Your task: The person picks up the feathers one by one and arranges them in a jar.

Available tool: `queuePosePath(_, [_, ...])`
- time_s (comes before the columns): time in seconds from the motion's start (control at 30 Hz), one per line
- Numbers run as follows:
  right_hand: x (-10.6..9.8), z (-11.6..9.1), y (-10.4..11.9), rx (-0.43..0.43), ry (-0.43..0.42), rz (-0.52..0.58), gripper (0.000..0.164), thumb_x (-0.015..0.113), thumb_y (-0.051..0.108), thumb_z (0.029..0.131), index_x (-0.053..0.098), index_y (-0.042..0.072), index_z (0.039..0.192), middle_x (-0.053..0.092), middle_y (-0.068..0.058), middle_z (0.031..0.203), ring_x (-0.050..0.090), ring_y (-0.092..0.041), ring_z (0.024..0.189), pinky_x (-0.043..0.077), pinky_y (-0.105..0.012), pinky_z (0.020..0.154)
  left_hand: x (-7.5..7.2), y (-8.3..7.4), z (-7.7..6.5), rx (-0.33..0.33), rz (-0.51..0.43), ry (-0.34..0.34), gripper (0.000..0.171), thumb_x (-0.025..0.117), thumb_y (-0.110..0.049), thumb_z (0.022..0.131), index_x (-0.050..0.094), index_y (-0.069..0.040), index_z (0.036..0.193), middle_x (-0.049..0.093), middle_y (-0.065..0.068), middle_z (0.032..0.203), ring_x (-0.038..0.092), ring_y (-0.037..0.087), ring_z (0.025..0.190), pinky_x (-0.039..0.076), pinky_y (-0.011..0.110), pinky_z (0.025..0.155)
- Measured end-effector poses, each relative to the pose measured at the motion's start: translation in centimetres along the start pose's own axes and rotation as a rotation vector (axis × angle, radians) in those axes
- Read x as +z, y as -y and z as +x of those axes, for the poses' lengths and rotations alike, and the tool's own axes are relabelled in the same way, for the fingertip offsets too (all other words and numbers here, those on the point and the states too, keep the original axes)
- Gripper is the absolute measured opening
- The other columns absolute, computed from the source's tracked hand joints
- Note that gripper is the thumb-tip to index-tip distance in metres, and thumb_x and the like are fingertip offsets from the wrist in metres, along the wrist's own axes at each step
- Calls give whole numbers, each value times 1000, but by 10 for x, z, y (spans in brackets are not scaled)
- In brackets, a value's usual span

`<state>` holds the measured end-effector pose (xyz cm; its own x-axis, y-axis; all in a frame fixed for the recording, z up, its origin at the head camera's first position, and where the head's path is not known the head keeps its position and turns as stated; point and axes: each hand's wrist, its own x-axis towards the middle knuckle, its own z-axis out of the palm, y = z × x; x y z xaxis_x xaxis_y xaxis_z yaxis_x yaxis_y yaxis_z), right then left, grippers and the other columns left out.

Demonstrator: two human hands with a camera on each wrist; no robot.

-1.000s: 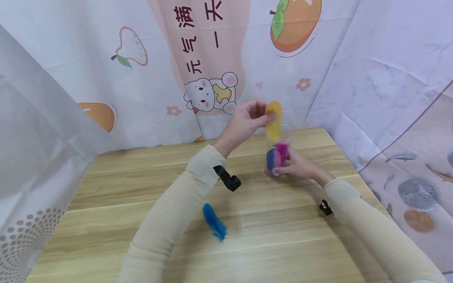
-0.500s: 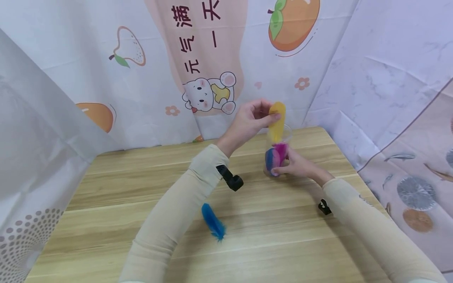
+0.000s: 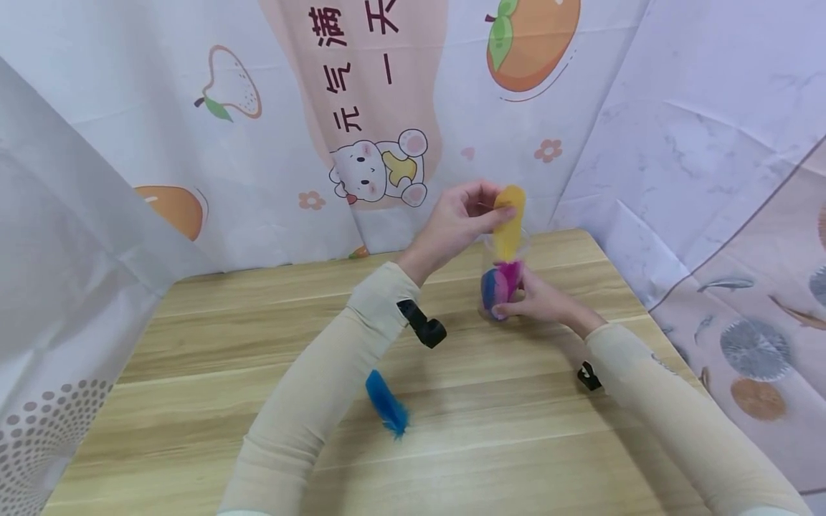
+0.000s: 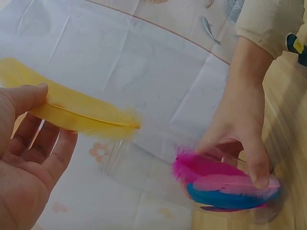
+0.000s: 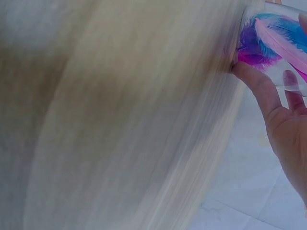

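My left hand [image 3: 461, 215] pinches a yellow feather [image 3: 510, 226] between thumb and fingers, its fluffy quill end pointing down at the mouth of a clear cup [image 3: 488, 252]. In the left wrist view the quill tip of the yellow feather [image 4: 96, 108] overlaps the cup's open end. Fingers of my right hand [image 3: 542, 297] curl round the lower part of the cup, which stands on the table. Inside it are a magenta feather [image 4: 204, 165], a light pink feather [image 4: 230, 183], a blue feather [image 4: 220, 199] and a purple feather [image 5: 249, 40].
A blue feather [image 3: 387, 403] lies on the wooden table [image 3: 258, 344] in front of the left forearm. Printed curtains [image 3: 258, 193] hang behind the table's back edge and at both sides. Black camera mounts [image 3: 422, 326] sit at both wrists.
The left hand has moved slightly right with the yellow feather, bringing it over the cup's mouth. The right hand keeps its hold on the cup. The head view has shifted a little.
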<state>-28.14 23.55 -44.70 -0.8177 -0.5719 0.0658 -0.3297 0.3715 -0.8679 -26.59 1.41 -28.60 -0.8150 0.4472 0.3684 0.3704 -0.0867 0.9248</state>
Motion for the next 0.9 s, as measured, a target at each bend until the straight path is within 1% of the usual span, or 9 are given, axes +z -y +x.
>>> queuePosePath(0.1, [-1, 0, -1, -1, -2, 4, 96, 85, 15, 84, 22, -1, 154, 51, -20, 138, 47, -38, 130, 29, -59, 115, 1, 0, 1, 3, -2, 10, 17, 74, -6, 93, 68, 1, 108, 72, 9, 104, 67, 24, 91, 58, 33, 82])
queuePosePath(0.3, [0, 0, 0, -7, -6, -9, 95, 85, 16, 85, 23, -1, 155, 49, -21, 141, 45, -38, 133, 28, -58, 116, 3, 1, 3, 6, -4, 13, 18, 74, -6, 93, 67, 1, 108, 71, 10, 103, 67, 24, 91, 58, 33, 82])
queuePosePath(0.53, [0, 0, 3, -20, -7, 1, 96, 83, 13, 86, 19, -1, 156, 41, -24, 147, 44, -41, 133, 28, -60, 114, 4, 0, 2, -2, -9, 24, 17, 74, -6, 93, 67, 1, 108, 71, 9, 103, 67, 24, 90, 58, 33, 80])
queuePosePath(0.67, [0, 0, 3, -17, -9, 8, 96, 84, 13, 85, 20, 0, 156, 44, -22, 145, 46, -39, 131, 30, -58, 114, 4, -1, 2, 0, -8, 23, 17, 74, -5, 93, 67, 1, 108, 71, 10, 103, 67, 24, 90, 58, 33, 80])
queuePosePath(0.8, [1, 0, 3, 5, -9, 7, 98, 86, 14, 83, 21, 0, 155, 48, -21, 142, 46, -37, 131, 29, -57, 115, 4, -1, 1, -13, -15, 23, 17, 74, -5, 93, 67, 1, 107, 71, 10, 103, 67, 23, 89, 58, 33, 80])
queuePosePath(0.9, [2, 0, 4, 12, -7, 9, 99, 86, 15, 83, 21, -1, 155, 46, -21, 143, 45, -38, 132, 28, -58, 116, 4, -2, 0, -32, -14, 20, 17, 74, -6, 93, 67, 0, 107, 71, 9, 103, 67, 23, 90, 58, 33, 81])
